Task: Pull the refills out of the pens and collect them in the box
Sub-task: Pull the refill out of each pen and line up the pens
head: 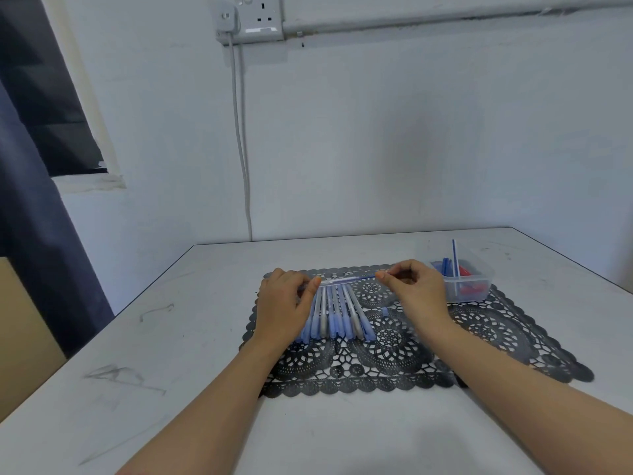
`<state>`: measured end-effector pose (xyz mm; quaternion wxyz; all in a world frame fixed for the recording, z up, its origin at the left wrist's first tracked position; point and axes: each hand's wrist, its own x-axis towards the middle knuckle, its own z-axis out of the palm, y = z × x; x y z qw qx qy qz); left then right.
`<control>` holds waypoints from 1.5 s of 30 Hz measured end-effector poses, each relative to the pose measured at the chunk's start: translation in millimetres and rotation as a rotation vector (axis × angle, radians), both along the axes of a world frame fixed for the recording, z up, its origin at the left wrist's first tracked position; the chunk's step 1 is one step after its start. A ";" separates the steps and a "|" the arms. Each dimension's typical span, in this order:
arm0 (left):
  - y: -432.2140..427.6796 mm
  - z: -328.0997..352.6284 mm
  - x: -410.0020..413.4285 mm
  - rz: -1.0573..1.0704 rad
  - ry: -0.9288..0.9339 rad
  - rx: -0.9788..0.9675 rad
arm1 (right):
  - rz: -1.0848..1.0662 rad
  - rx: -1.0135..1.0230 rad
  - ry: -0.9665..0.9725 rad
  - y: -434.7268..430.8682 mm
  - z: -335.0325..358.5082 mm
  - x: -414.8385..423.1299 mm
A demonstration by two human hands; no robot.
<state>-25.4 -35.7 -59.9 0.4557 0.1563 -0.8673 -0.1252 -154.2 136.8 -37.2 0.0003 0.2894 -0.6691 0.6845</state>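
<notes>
Here, low in mid-frame, a mat (387,365) bears a row of pens (339,317). Just above them the left hand (282,303) grips a barrel (334,281), and the right hand (418,289) pinches its refill (366,277), partly drawn out. Further right, the box (467,277) holds other refills (455,255).

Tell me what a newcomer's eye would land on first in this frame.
Two hands meet at mid-table: the left hand grips a pen while the right hand pinches its blue refill, partly drawn out. Beneath them a row of pens lies on a black lace mat. At the mat's far right corner sits a clear box, a standing refill poking above its rim.
</notes>
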 end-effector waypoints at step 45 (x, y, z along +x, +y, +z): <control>3.8 -2.5 -1.6 -0.031 -0.030 -0.073 | -0.070 0.396 0.879 1.7 -3.6 0.8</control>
